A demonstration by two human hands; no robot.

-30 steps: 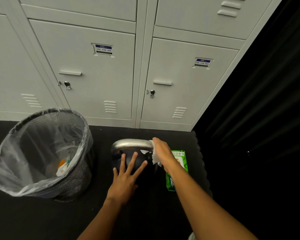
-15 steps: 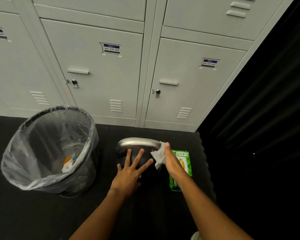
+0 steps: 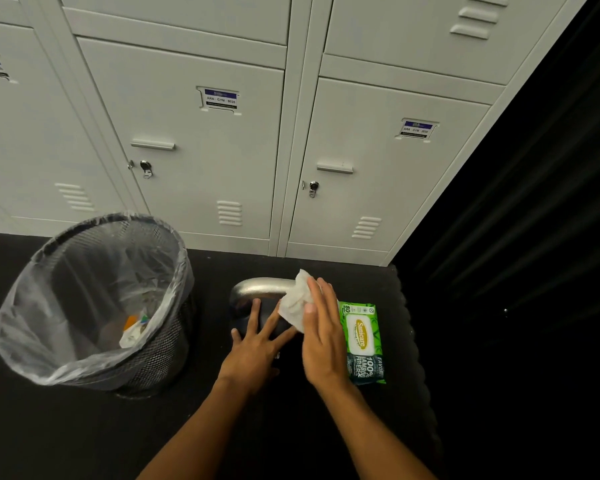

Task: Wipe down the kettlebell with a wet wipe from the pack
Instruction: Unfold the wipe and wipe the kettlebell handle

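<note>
White wipe (image 3: 293,303) pinched in our right hand (image 3: 321,336) at frame centre, against the kettlebell (image 3: 257,294); our left hand (image 3: 255,348) rests spread flat on it, beside the pack (image 3: 364,341)

We see two bare forearms entering from the lower edge, each ending in a bare left hand (image 3: 257,355) and right hand (image 3: 323,344). We find them unclothed throughout their visible length, fingers plain, short nails.

Grey metal lockers (image 3: 201,140), black floor mat (image 3: 66,431), lined mesh bin (image 3: 94,306), dark right side
</note>
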